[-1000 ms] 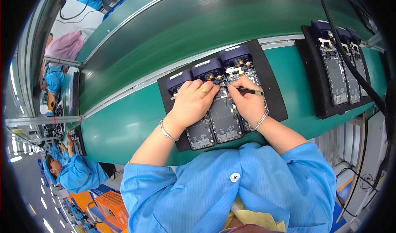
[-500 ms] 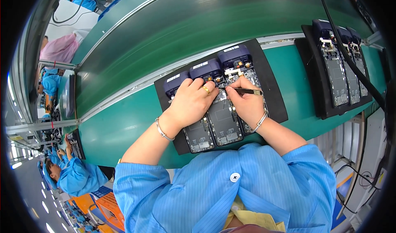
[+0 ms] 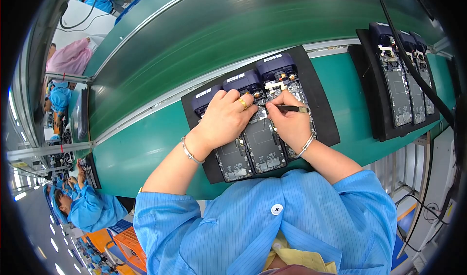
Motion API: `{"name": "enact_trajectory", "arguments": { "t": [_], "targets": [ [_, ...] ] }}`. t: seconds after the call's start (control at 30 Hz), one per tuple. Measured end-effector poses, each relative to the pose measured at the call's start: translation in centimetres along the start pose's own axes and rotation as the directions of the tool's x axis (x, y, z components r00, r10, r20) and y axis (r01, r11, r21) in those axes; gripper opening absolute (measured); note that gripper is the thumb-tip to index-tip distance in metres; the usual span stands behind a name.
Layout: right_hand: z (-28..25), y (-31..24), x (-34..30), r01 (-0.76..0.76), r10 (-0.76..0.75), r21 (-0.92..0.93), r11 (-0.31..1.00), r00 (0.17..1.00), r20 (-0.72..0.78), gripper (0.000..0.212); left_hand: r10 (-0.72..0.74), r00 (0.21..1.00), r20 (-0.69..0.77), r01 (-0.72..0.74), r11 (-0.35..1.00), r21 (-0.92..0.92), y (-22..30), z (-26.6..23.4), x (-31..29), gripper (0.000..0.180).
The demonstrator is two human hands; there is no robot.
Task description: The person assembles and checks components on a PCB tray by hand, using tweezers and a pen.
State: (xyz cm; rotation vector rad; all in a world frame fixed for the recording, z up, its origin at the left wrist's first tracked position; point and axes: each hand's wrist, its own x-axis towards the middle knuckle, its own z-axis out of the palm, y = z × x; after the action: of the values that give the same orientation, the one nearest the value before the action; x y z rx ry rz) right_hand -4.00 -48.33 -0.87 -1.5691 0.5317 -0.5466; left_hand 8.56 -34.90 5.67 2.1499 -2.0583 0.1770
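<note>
Three opened electronic devices with dark navy top housings and bare circuit boards lie side by side on a black mat. My left hand, a ring on one finger, reaches over the left device. Its bent fingers are drawn together at the upper board of the middle device; what they hold, if anything, is hidden. My right hand is closed around dark tweezers, over the right device. The tweezers' tips point left toward the middle board, close to my left fingertips, too small to make out.
A second black mat with several similar opened devices lies at the right on the green bench. A black cable hangs in front of them. Beyond a metal rail runs a green belt. At the left, a co-worker sits by the bench.
My hands have barely shifted; both stay at the middle device, with the tweezers still in my right hand. At the far left, the person in pink has moved slightly.
</note>
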Motion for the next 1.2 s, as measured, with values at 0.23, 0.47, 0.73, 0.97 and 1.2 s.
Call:
{"name": "enact_trajectory", "arguments": {
  "t": [0.23,0.47,0.73,0.97,1.2],
  "targets": [
    [-0.4,-0.1,-0.2,0.030,-0.030,-0.007,1.000,0.999,0.014,0.011,0.016,1.000,0.019,-0.017,0.998,0.068,0.0,0.2,0.3,0.017],
    [-0.4,-1.2,-0.3,0.018,-0.015,-0.036,0.999,0.997,0.073,0.011,0.009,1.000,0.024,-0.011,0.997,0.071,0.1,0.0,0.3,0.013],
    [-0.2,-1.6,0.0,0.059,-0.045,-0.131,0.990,0.993,0.108,0.015,-0.015,0.999,0.042,0.011,0.996,0.093,0.4,-0.1,0.1,0.011],
    [-1.0,-0.1,0.4,-0.060,0.034,0.210,0.976,0.992,0.122,0.011,-0.226,0.942,-0.249,0.184,0.966,-0.181,1.7,-1.3,-2.9,0.035],
    [-1.2,-2.6,-2.0,-0.034,-0.026,0.275,0.961,0.977,0.212,0.007,-0.935,0.321,-0.149,0.812,0.352,-0.465,4.1,3.7,-14.9,0.042]
  ]
}}
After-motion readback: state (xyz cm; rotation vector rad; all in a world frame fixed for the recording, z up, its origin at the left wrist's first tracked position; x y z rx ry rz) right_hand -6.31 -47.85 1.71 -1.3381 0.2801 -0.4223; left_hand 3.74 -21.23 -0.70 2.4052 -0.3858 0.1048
